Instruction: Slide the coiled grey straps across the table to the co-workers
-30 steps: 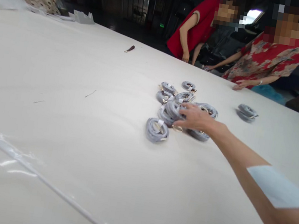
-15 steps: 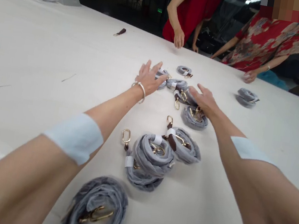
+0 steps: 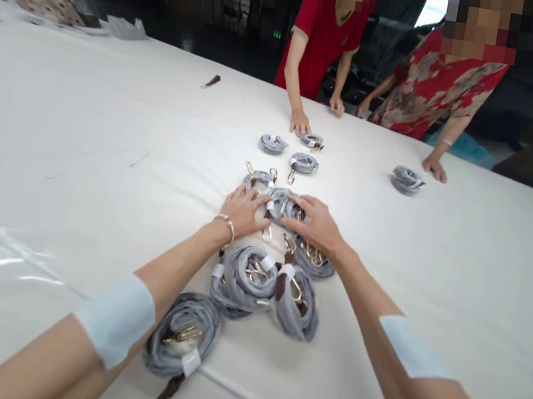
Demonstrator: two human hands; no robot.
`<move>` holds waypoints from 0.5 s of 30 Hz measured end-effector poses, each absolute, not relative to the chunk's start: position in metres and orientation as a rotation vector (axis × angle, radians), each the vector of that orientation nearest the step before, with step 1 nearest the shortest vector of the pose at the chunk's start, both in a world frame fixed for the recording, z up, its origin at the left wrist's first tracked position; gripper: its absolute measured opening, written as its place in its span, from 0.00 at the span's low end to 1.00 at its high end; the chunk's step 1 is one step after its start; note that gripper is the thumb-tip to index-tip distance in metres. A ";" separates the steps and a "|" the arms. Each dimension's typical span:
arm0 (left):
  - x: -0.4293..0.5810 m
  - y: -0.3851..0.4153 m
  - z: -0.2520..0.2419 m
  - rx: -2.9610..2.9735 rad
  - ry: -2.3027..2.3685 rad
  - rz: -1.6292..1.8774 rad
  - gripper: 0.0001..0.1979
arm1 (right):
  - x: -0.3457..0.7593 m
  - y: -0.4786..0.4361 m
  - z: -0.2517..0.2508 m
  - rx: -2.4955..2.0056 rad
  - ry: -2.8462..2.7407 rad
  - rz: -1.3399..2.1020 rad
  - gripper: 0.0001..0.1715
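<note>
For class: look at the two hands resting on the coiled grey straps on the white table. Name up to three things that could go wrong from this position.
1. The left hand and right hand press on several coiled straps at once; gold clasps stick out and could snag on neighbouring coils.
2. The paper bands holding the coils look thin; dragging might loosen them and let the coils unwind.
3. The nearest coil lies beside the left forearm, which could knock it toward the table edge.

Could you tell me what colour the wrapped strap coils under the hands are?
Grey wrapped strap coils, head view.
</note>
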State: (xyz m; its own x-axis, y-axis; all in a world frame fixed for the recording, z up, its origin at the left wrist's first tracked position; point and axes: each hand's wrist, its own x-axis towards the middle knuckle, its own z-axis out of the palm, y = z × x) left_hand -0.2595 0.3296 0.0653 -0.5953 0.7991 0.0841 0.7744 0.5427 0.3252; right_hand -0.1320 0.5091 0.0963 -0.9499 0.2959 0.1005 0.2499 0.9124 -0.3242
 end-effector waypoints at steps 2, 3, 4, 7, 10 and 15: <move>-0.230 0.295 0.071 1.362 2.685 0.484 0.31 | -0.101 0.475 0.098 -0.439 -2.946 0.484 0.36; -0.216 0.278 0.074 1.353 2.676 0.473 0.30 | -0.085 0.457 0.099 -0.459 -2.958 0.497 0.36; -0.201 0.261 0.077 1.342 2.664 0.462 0.30 | -0.069 0.440 0.100 -0.480 -2.971 0.509 0.37; -0.157 0.212 0.086 1.303 2.620 0.441 0.30 | -0.021 0.388 0.105 -0.556 -3.007 0.560 0.38; -0.111 0.167 0.091 1.256 2.587 0.428 0.31 | 0.024 0.339 0.110 -0.624 -3.038 0.623 0.40; -0.035 0.099 0.099 1.219 2.550 0.421 0.32 | 0.093 0.264 0.124 -0.695 -3.095 0.775 0.42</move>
